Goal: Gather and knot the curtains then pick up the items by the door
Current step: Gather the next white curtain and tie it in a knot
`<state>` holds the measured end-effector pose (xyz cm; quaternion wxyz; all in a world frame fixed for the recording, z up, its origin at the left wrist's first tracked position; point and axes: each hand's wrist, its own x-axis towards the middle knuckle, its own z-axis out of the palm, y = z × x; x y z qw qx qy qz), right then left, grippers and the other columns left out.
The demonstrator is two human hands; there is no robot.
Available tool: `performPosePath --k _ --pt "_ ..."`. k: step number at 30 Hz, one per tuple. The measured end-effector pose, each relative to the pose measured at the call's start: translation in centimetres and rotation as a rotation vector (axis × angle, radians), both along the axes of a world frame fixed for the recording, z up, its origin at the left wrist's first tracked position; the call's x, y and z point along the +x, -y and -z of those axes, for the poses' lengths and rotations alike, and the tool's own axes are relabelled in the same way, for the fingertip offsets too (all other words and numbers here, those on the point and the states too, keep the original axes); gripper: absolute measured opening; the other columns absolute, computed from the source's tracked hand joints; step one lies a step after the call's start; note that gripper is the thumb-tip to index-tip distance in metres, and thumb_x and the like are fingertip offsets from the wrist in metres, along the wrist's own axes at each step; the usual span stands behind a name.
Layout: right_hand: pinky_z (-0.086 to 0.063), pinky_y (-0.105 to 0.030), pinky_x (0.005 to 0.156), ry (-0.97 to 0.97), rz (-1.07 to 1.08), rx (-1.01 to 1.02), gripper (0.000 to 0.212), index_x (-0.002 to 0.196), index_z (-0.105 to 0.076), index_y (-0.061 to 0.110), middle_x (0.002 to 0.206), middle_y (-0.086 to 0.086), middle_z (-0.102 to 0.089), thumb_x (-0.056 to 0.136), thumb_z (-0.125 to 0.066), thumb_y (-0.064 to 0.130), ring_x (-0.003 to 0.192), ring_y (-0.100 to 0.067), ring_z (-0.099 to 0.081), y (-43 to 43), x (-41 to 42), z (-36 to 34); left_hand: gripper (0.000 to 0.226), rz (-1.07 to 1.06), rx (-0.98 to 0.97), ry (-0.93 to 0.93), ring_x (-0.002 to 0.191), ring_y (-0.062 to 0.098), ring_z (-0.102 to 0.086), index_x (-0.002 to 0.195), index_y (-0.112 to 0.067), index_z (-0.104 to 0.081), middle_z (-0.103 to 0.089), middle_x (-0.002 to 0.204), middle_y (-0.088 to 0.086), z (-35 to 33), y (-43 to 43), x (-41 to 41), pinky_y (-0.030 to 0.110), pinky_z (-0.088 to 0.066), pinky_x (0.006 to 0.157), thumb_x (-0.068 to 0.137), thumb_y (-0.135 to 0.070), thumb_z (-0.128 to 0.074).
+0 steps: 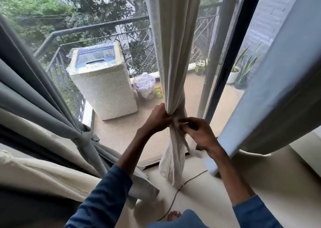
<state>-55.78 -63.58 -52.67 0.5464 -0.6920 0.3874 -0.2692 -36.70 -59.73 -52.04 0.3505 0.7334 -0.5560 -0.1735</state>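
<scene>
**Knot-tying at the balcony door (231, 54)**

We wrap our left hand (159, 118) round the gathered cream curtain (173, 54), holding its folds together, while our right hand (198, 132) pinches the tail, probably to loop it. The grey curtain (43, 92) hangs knotted.

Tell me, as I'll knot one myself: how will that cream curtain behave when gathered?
Probably floppy: the cream curtain bunches into tight folds where the left hand grips it. Likely light for its size: its tail hangs limp below the right hand, which pinches a fold.
</scene>
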Motion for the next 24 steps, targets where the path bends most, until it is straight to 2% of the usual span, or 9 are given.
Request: performPosePath --k 3,5,9,11,14,17,19,22,24 --pt "-0.055 -0.028 0.070 0.279 -0.038 0.560 0.028 0.122 -0.071 0.005 0.110 -0.019 -0.072 0.097 -0.064 0.015 0.094 -0.024 -0.064 0.6 -0.7 -0.8 0.030 -0.001 -0.003 -0.015 0.060 0.033 -0.066 0.083 0.005 -0.057 -0.062 0.071 0.019 0.1 -0.4 0.4 0.047 -0.053 0.044 0.081 -0.025 -0.057" --pt "-0.055 -0.028 0.070 0.332 -0.073 0.703 0.034 0.128 -0.068 0.007 0.113 -0.016 -0.069 0.097 -0.062 0.021 0.094 -0.026 -0.062 1.0 -1.2 -0.3 0.030 0.001 -0.003 -0.015 0.061 0.036 -0.066 0.087 0.009 -0.058 -0.062 0.074 0.023 0.1 -0.6 0.3 0.048 -0.054 0.047 0.081 -0.021 -0.058" --pt "-0.052 -0.033 0.073 0.259 -0.069 0.688 0.036 0.124 -0.071 0.012 0.096 -0.009 -0.070 0.097 -0.063 0.036 0.079 -0.021 -0.064 0.0 -1.0 0.0 0.033 -0.029 -0.001 0.002 0.063 0.044 -0.061 0.093 0.012 -0.055 -0.056 0.074 0.022 0.9 -0.5 0.7 0.052 -0.052 0.048 0.080 -0.019 -0.058" --pt "-0.053 -0.034 0.077 0.183 -0.116 0.490 0.032 0.122 -0.069 0.016 0.094 -0.014 -0.074 0.093 -0.071 0.030 0.083 -0.020 -0.068 -0.6 -0.9 -0.7 0.029 -0.041 0.004 0.024 0.064 0.042 -0.061 0.087 0.003 -0.051 -0.061 0.077 0.020 1.3 -0.3 1.0 0.051 -0.052 0.048 0.077 -0.024 -0.056" --pt "-0.052 -0.031 0.075 0.078 -0.217 0.217 0.050 0.124 -0.065 0.025 0.085 -0.023 -0.069 0.079 -0.087 0.022 0.080 -0.015 -0.064 -1.3 -1.0 -1.5 0.025 -0.062 -0.004 0.061 0.062 0.037 -0.062 0.087 0.002 -0.056 -0.061 0.074 0.016 1.7 -0.2 1.1 0.047 -0.053 0.047 0.077 -0.020 -0.056" --pt "-0.056 -0.037 0.084 0.117 -0.180 0.221 0.051 0.123 -0.066 0.024 0.090 -0.023 -0.072 0.077 -0.088 0.018 0.084 -0.019 -0.066 -1.8 -0.7 -1.8 0.029 -0.084 -0.017 0.090 0.061 0.037 -0.062 0.084 -0.004 -0.058 -0.062 0.071 0.013 1.6 -0.3 0.6 0.046 -0.053 0.049 0.079 -0.032 -0.054" --pt "-0.055 -0.039 0.089 0.239 -0.107 0.394 0.047 0.122 -0.068 0.018 0.096 -0.019 -0.076 0.079 -0.085 0.013 0.087 -0.019 -0.070 -1.6 -1.0 -2.0 0.038 -0.105 -0.019 0.100 0.059 0.036 -0.061 0.082 -0.005 -0.059 -0.063 0.069 0.012 1.5 -0.6 0.4 0.046 -0.052 0.049 0.079 -0.042 -0.050" --pt "-0.058 -0.028 0.065 0.451 -0.003 0.730 0.044 0.118 -0.071 0.009 0.085 -0.007 -0.069 0.076 -0.081 0.015 0.064 -0.018 -0.066 -0.7 -2.0 -1.3 0.037 -0.116 -0.038 0.116 0.057 0.035 -0.059 0.078 -0.005 -0.058 -0.061 0.067 0.012 1.2 -1.1 0.1 0.046 -0.050 0.048 0.078 -0.040 -0.048" --pt "-0.038 -0.019 0.044 0.335 0.044 0.637 0.019 0.107 -0.075 0.014 0.074 -0.002 -0.057 0.089 -0.074 0.020 0.049 -0.013 -0.046 -0.6 -2.4 -0.5 0.035 -0.125 -0.033 0.119 0.055 0.034 -0.059 0.077 -0.005 -0.057 -0.061 0.065 0.012 1.1 -1.3 0.0 0.046 -0.049 0.047 0.078 -0.039 -0.049"
